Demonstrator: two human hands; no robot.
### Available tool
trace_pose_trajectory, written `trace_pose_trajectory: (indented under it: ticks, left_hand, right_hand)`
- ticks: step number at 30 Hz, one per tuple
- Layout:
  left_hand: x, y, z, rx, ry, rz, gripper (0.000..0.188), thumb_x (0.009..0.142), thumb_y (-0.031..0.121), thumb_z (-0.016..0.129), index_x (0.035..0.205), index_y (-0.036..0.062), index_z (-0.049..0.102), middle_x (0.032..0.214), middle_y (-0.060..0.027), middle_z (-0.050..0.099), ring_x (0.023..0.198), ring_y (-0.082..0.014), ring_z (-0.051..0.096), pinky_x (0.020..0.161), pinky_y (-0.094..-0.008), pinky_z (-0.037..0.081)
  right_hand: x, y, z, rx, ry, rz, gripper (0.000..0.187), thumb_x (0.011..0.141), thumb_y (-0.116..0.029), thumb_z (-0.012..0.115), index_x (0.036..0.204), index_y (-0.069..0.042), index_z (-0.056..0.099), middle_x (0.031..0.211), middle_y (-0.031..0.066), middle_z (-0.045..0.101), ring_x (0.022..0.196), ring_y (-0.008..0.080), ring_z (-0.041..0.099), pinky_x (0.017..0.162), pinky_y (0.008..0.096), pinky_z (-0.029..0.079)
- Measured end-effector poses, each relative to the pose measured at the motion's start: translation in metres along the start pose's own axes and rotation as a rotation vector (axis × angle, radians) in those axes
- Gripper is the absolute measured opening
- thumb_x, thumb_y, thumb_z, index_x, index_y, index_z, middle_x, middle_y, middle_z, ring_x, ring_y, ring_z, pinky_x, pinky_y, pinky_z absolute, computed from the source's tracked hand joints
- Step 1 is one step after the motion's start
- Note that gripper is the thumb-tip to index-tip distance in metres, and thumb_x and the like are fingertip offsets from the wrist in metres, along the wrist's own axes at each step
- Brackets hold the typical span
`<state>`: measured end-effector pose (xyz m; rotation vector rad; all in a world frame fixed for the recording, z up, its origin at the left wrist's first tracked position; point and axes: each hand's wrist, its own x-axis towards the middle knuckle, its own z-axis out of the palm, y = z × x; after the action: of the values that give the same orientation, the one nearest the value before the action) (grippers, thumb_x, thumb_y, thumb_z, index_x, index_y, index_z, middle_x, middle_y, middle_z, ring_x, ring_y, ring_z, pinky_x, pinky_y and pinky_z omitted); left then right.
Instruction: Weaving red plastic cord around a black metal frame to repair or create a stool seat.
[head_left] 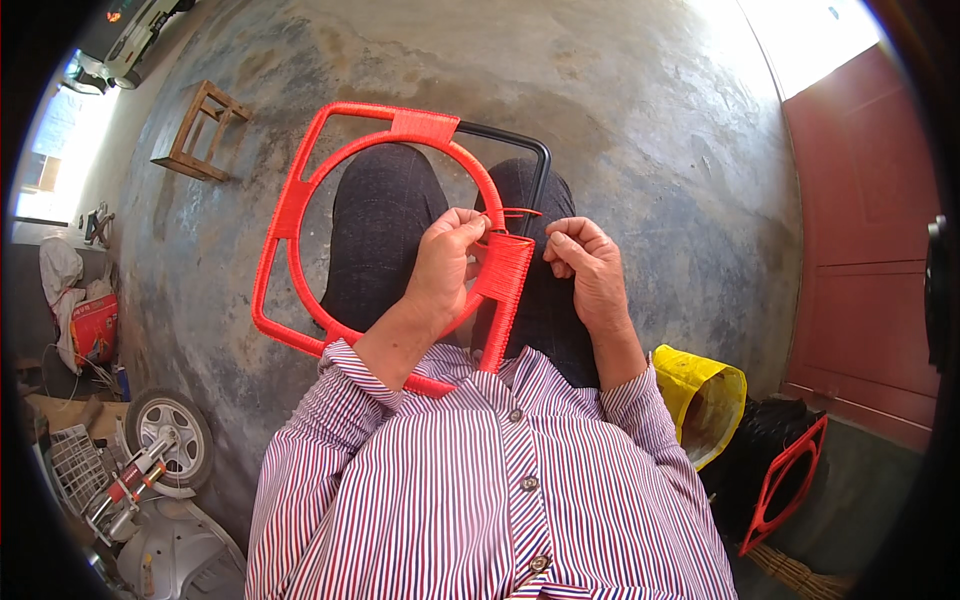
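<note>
A square frame with a round ring inside it [291, 210] rests across my lap, wound closely with red cord. Its far right corner is a bare black bar [546, 165]. My left hand [443, 262] is closed at the frame's right side, thumb and forefinger pinching a thin red cord [520, 212] beside the ring. The cord crosses toward the black bar, just above the wound red band [508, 268]. Just right of that bar, my right hand [588, 265] is closed with thumb and fingertips together. What it pinches, if anything, is too small to make out.
To my right stand a yellow bag [690, 395] and a stack of black frames [760, 450] with a red one against it. A wooden stool [200, 130] stands far left. Wheeled parts [170, 435] lie near left. A red door [865, 260] is at right.
</note>
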<state>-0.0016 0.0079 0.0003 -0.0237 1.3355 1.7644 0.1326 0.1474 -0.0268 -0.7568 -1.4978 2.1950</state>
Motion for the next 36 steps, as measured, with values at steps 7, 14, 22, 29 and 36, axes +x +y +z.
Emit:
trace_pose_trajectory:
  ticks: [7, 14, 22, 29, 36]
  left_hand:
    - [0.006, -0.005, -0.006, -0.038, -0.024, -0.025, 0.01, 0.096, 0.017, 0.051, 0.1, 0.0096, 0.057, 0.092, -0.001, 0.063, 0.08, -0.011, 0.057, 0.072, -0.0285, 0.047]
    - [0.005, -0.004, -0.009, -0.133, -0.039, -0.096, 0.012, 0.096, 0.015, 0.048, 0.1, 0.0078, 0.057, 0.091, -0.0039, 0.065, 0.08, -0.0136, 0.058, 0.077, -0.0299, 0.047]
    - [0.004, -0.004, -0.009, -0.143, -0.055, -0.099, 0.011, 0.095, 0.012, 0.049, 0.1, 0.0065, 0.056, 0.092, -0.004, 0.064, 0.082, -0.0132, 0.059, 0.079, -0.0297, 0.049]
    - [0.002, -0.001, -0.006, -0.229, -0.131, -0.127, 0.01, 0.096, 0.009, 0.049, 0.101, 0.0046, 0.056, 0.093, -0.0045, 0.063, 0.084, -0.0137, 0.061, 0.081, -0.0298, 0.051]
    - [0.001, -0.001, -0.008, -0.259, -0.174, -0.138, 0.011, 0.096, 0.009, 0.049, 0.102, 0.0036, 0.056, 0.094, -0.005, 0.063, 0.085, -0.0138, 0.062, 0.084, -0.0298, 0.052]
  right_hand:
    - [0.0, -0.001, 0.001, -0.016, 0.0, 0.005, 0.016, 0.094, -0.014, 0.062, 0.103, -0.001, 0.064, 0.08, 0.0017, 0.064, 0.067, 0.0057, 0.054, 0.062, 0.0192, 0.044]
    - [0.002, -0.005, 0.006, -0.11, -0.019, 0.031, 0.018, 0.095, -0.011, 0.06, 0.107, 0.001, 0.063, 0.08, 0.0015, 0.064, 0.067, 0.0057, 0.055, 0.061, 0.019, 0.045]
    - [0.008, 0.001, 0.006, -0.213, -0.086, 0.012, 0.026, 0.093, -0.006, 0.059, 0.115, 0.007, 0.06, 0.08, 0.0018, 0.063, 0.066, 0.0057, 0.056, 0.058, 0.0196, 0.046]
    - [0.013, -0.009, 0.012, -0.481, -0.161, 0.027, 0.022, 0.09, -0.008, 0.062, 0.111, 0.0, 0.065, 0.077, -0.0021, 0.06, 0.064, 0.0052, 0.053, 0.056, 0.0215, 0.044]
    - [0.015, -0.005, 0.012, -0.544, -0.174, 0.044, 0.017, 0.089, -0.011, 0.065, 0.102, -0.001, 0.067, 0.076, -0.0026, 0.06, 0.065, 0.0053, 0.052, 0.057, 0.023, 0.045]
